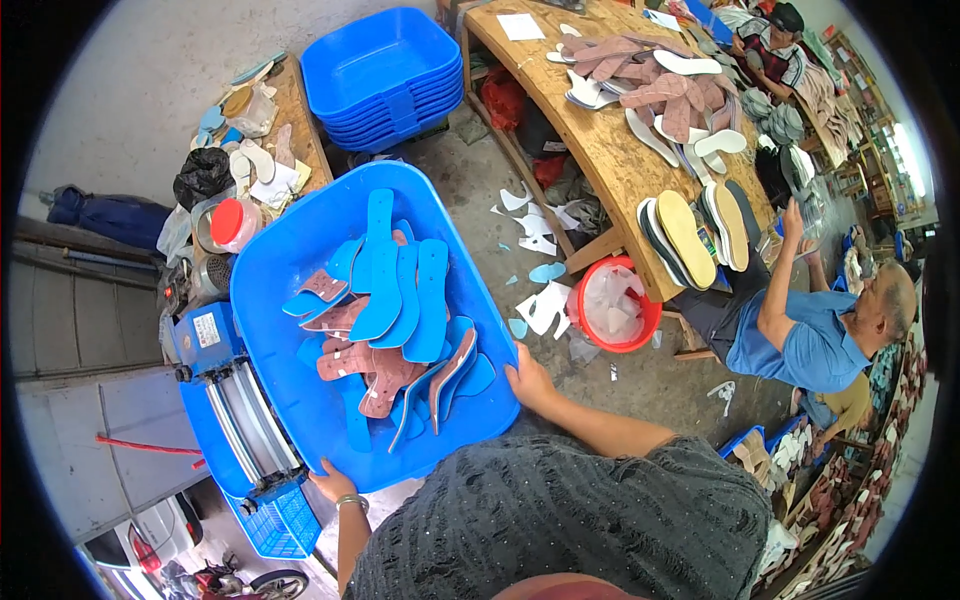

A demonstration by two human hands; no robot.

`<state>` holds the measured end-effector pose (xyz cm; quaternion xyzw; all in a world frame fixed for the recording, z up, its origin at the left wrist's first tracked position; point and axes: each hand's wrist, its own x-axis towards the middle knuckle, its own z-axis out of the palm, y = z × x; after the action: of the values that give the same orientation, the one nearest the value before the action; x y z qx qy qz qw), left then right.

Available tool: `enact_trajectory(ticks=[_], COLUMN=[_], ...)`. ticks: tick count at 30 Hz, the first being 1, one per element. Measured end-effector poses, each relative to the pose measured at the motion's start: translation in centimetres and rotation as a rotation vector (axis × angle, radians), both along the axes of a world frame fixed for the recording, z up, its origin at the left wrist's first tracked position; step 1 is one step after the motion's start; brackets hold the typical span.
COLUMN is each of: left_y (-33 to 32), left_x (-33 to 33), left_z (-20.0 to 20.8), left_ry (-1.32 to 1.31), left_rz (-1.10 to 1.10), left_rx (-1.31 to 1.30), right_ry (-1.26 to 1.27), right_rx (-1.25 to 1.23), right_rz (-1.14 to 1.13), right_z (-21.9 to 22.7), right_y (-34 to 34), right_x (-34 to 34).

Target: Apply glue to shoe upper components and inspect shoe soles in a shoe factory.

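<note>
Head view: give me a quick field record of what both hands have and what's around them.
left hand: grips near rim of blue tub
right hand: grips tub's right rim
tub contents: blue insoles, brown sole pieces
beside tub: blue roller machine
ahead: stacked blue tubs, wooden table
floor: red bucket
nearby: seated person in blue shirt

The left hand (pixel 332 485), a bangle at its wrist, curled its grip at the near left, while the right hand (pixel 530 385) closed its grip at the near right, its bare forearm bent back toward the body.
</note>
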<state>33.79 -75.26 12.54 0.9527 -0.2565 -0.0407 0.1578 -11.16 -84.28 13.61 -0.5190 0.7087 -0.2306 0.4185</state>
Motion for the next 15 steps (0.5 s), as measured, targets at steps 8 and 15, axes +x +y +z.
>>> enact_trajectory(ticks=[8,15], left_y=[-0.26,-0.56], left_x=[-0.12,-0.61], left_z=[0.43,0.83], left_ry=[0.069,0.127], left_rz=[0.007,0.02], left_rx=[-0.025,-0.047], right_ry=[0.016,0.017], right_rx=[-0.048,-0.026], right_rz=[0.005,0.003], right_z=[-0.59,-0.85], right_y=[0.12,0.16], right_x=[0.13,-0.02])
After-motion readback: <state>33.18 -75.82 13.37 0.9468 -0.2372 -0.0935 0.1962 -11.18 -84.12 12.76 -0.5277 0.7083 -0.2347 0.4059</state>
